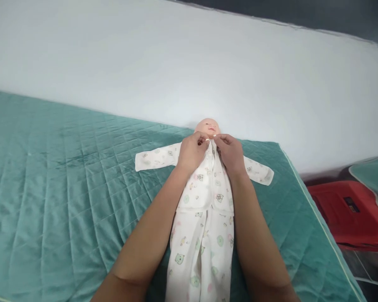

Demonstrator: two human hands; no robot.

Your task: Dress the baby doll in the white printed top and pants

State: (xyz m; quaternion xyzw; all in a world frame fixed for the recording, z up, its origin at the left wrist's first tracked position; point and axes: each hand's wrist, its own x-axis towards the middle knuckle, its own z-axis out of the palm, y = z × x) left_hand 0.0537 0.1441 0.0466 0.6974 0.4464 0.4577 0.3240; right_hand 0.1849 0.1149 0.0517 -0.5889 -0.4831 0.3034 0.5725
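Observation:
A baby doll [208, 124] lies on its back, its head close to the wall. It is dressed in a white long-sleeved baby jacket [193, 191] printed with small animals, and white printed trousers [189, 256] lie below. Both sleeves spread out sideways. At the neck, my left hand [192, 151] pinches the jacket's left front edge near the collar. Opposite it, my right hand [230, 152] pinches the other front edge at the collar. The two front edges meet or nearly meet down the chest; whether a fastener is between my fingers is too small to tell.
A green quilted cover [66, 188] spreads under the doll, its piped edge running down on the right. Behind it rises a white wall [176, 63]. Beyond the bed's right edge, a red plastic object [349, 214] stands low, with green cloth partly over it.

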